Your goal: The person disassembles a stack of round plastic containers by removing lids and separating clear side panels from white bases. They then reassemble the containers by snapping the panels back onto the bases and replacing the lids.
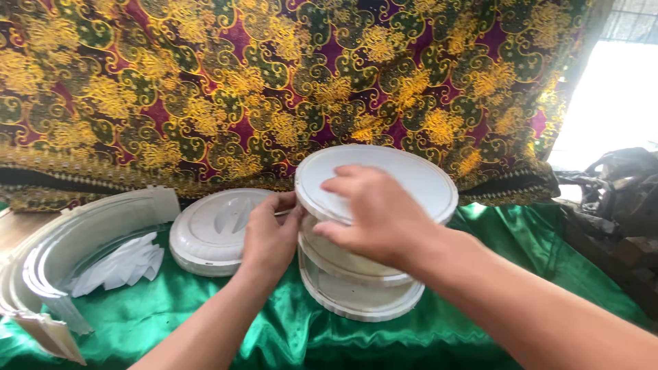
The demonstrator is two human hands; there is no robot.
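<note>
Backdrop: patterned cloth (274,82) in gold, green and purple hangs behind; green satin (226,308) covers the counter
Curved mould pieces (75,240): white, far left
Containers: white round tub (356,274) at centre under tilted lid (411,178); spare lid (212,233) just left
Right hand (373,216): fingers spread over lid
Left hand (271,236): fingers grasping lid's rim
</note>
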